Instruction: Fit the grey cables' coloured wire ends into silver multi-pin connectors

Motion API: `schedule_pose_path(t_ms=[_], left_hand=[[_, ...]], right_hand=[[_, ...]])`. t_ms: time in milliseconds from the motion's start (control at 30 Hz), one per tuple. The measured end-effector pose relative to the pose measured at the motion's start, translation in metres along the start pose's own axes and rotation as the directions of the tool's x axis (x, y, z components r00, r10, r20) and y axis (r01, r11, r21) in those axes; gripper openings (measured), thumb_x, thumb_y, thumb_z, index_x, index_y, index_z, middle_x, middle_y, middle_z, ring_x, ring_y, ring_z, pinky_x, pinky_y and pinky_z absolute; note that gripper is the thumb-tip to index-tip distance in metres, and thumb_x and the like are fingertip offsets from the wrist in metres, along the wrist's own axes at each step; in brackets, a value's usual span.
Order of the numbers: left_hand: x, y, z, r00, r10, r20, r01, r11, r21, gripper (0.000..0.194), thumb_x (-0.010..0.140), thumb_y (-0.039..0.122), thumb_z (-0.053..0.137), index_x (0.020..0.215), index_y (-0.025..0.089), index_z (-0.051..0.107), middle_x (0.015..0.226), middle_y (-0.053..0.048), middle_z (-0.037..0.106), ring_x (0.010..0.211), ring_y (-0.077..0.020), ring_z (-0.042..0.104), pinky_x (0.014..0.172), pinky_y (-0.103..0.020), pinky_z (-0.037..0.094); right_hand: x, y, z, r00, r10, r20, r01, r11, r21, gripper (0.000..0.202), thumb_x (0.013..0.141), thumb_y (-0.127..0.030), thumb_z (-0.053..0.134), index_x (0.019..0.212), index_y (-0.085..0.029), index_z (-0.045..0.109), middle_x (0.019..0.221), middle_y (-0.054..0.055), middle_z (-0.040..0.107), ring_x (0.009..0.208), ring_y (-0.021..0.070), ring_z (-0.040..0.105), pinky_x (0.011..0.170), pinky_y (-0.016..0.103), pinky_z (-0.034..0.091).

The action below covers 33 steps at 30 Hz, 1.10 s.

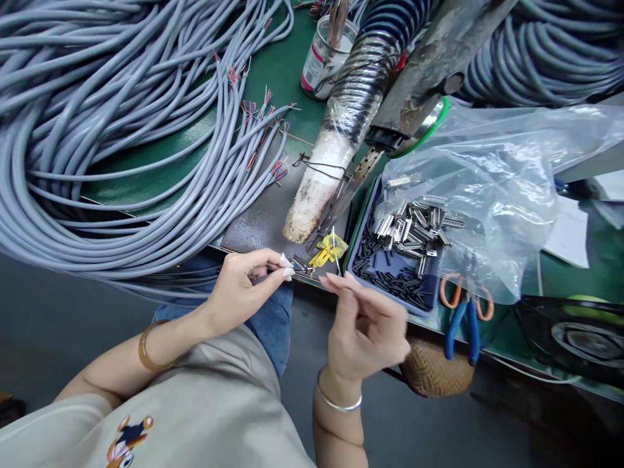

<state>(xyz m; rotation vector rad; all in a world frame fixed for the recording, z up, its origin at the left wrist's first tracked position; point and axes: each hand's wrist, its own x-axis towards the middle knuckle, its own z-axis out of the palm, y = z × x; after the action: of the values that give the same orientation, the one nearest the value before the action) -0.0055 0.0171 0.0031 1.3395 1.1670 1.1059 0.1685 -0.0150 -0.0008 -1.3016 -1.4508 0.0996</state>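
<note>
My left hand (248, 283) has its thumb and index finger, both with white coverings on the tips, pinched on thin wires (295, 265) at the table's front edge. My right hand (365, 322) is to the right with thumb and fingertips pressed together; whatever is between them is too small to make out. Just beyond the wires lies a yellow clip-like piece (327, 252). Beside my right hand stands a blue tray (431, 299) with metal connectors (414, 227) and short black tubes (390, 283).
Grey cables (146, 221) cover the left. A white-ended hose (316, 175) and a soldering tool (358, 175) reach down at centre. A jar (322, 62) stands behind. Plastic sheeting (492, 208), blue-handled pliers (463, 328) and a black fan-like object (580, 338) lie right.
</note>
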Motion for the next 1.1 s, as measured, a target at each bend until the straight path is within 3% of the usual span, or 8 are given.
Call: schedule_pose_path(t_ms=[100,167,333,633,800,1100], left_hand=[[0.003,0.003,0.0,1.0,0.027,-0.016,-0.027,1.0,0.011,0.01,0.09,0.02,0.071,0.089,0.011,0.076,0.063,0.0,0.069,0.046,-0.0059,0.047,0.046,-0.019,0.039],[0.006,0.002,0.001,0.994,0.102,-0.049,-0.099,0.994,0.055,0.007,0.089,0.016,0.071,0.088,0.012,0.076,0.061,0.001,0.068,0.045,-0.005,0.043,0.045,-0.019,0.035],[0.012,-0.001,0.004,0.941,0.319,-0.112,-0.292,0.935,0.202,0.007,0.088,0.011,0.071,0.088,0.015,0.077,0.077,-0.002,0.078,0.054,-0.007,0.056,0.05,-0.019,0.042],[0.018,0.004,0.005,0.885,0.453,-0.11,-0.403,0.862,0.306,0.011,0.091,0.006,0.069,0.091,0.016,0.074,0.081,-0.002,0.079,0.071,-0.0113,0.071,0.07,-0.02,0.056],[0.019,0.005,0.005,0.87,0.484,-0.095,-0.44,0.849,0.293,0.013,0.09,0.003,0.07,0.092,0.015,0.074,0.081,-0.003,0.079,0.072,-0.0105,0.071,0.071,-0.019,0.057],[0.014,0.002,0.003,0.895,0.443,-0.042,-0.422,0.874,0.239,0.012,0.092,0.006,0.068,0.091,0.016,0.073,0.085,-0.004,0.079,0.075,-0.0117,0.073,0.07,-0.019,0.058]], right_hand=[[0.0,0.001,0.006,0.984,-0.05,0.169,0.056,0.998,-0.031,0.018,0.091,-0.009,0.074,0.101,-0.022,0.069,0.104,0.002,0.083,0.096,0.018,0.081,0.084,0.03,0.068],[0.003,0.003,0.01,0.975,-0.075,0.21,0.08,0.997,-0.014,0.016,0.091,-0.009,0.073,0.098,-0.022,0.067,0.108,0.004,0.082,0.099,0.0175,0.081,0.086,0.029,0.067],[0.008,0.009,0.017,0.977,-0.052,0.207,0.047,0.999,0.027,0.014,0.092,-0.01,0.071,0.094,-0.022,0.064,0.11,0.006,0.081,0.097,0.0171,0.08,0.084,0.031,0.068],[0.018,0.006,0.021,0.979,-0.082,0.184,0.081,0.997,0.011,0.017,0.09,-0.01,0.074,0.095,-0.023,0.066,0.111,0.004,0.081,0.098,0.0172,0.079,0.084,0.031,0.068],[0.023,0.001,0.02,0.975,-0.13,0.182,0.143,0.988,-0.06,0.019,0.088,-0.009,0.077,0.094,-0.024,0.067,0.107,0.002,0.082,0.094,0.016,0.08,0.083,0.028,0.066],[0.016,0.002,0.013,0.963,-0.172,0.206,0.194,0.977,-0.089,0.021,0.087,-0.008,0.076,0.089,-0.023,0.062,0.106,0.005,0.083,0.086,0.0155,0.081,0.076,0.025,0.064]])
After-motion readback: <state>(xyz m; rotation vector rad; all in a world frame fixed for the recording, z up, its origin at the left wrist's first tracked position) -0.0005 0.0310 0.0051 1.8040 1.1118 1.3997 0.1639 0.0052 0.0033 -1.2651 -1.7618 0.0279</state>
